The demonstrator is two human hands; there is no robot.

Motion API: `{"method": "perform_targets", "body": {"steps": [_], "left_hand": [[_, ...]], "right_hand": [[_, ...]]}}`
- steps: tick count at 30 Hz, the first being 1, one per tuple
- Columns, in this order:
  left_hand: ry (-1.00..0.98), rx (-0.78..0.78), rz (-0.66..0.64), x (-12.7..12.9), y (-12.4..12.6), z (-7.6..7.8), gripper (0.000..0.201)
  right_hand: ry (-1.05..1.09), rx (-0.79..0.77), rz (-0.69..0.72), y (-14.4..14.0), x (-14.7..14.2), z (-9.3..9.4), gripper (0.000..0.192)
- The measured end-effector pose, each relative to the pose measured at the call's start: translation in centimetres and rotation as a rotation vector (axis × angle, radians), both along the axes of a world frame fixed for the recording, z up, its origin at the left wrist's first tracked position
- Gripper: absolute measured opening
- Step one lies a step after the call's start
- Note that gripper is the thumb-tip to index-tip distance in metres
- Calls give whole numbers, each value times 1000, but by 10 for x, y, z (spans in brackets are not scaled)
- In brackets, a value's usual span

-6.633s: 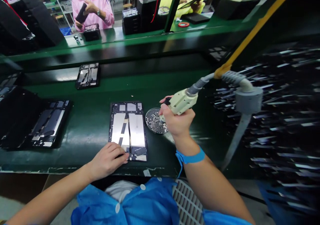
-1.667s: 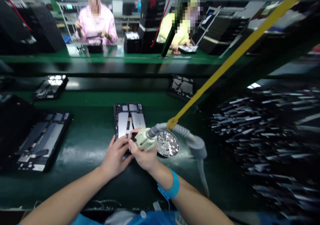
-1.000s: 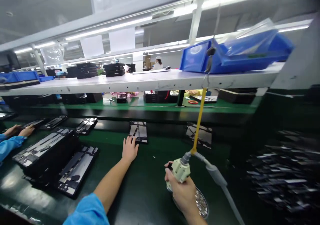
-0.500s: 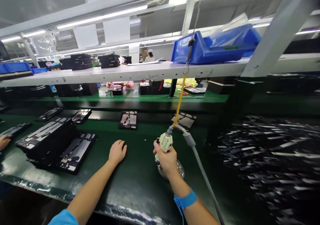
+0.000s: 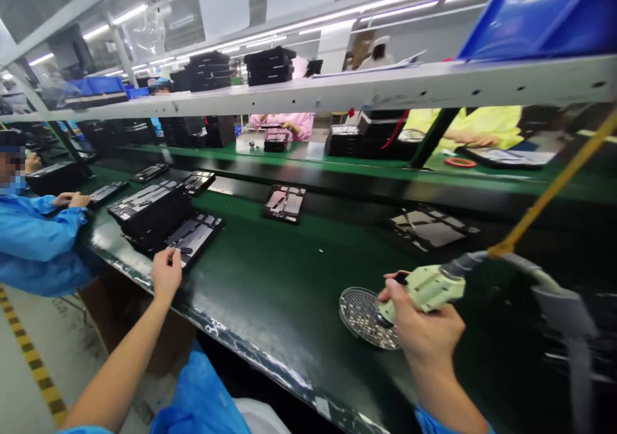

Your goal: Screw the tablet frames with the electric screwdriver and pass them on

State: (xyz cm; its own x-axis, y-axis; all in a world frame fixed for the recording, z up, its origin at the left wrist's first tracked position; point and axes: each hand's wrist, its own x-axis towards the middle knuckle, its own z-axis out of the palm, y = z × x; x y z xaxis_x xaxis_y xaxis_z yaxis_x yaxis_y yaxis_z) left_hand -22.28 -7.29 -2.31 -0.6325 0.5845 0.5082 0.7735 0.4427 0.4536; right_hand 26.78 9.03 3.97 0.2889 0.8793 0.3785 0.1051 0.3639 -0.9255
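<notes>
— Where are our hands?

— Our right hand point(image 5: 424, 331) is closed around the pale electric screwdriver point(image 5: 430, 287), its tip over the round screw dish point(image 5: 362, 312). Our left hand point(image 5: 166, 273) reaches out left, fingers loosely curled, touching the near edge of the tablet frame point(image 5: 195, 236).

— How does that frame lie?

— Its long axis runs away from us towards the stack of frames point(image 5: 149, 209); the left hand is much nearer it.

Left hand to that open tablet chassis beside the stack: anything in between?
Nothing visible. The left hand is already at the near edge of the tablet chassis, fingertips on or just at it. The black stack sits behind, not in the path.
</notes>
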Motion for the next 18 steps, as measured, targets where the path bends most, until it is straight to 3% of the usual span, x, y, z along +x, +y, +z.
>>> {"method": "perform_targets", "body": {"steps": [2,6,10,13,18], "left_hand": [[1,-32,142,-33,-9,8,50],[-7,-156,197,-69,5,10,47],[11,-232,249,-75,16,4,49],[24,-271,251,-70,7,3,58],[-29,-328,213,-65,-11,22,56]], "right_hand": [[-14,1,11,-2,-3,-2,36],[-64,10,58,-7,-6,-5,35],[-92,31,58,-8,-4,-6,32],[-72,8,48,-10,-7,-6,33],[-15,-16,63,-21,-20,-1,39]]}}
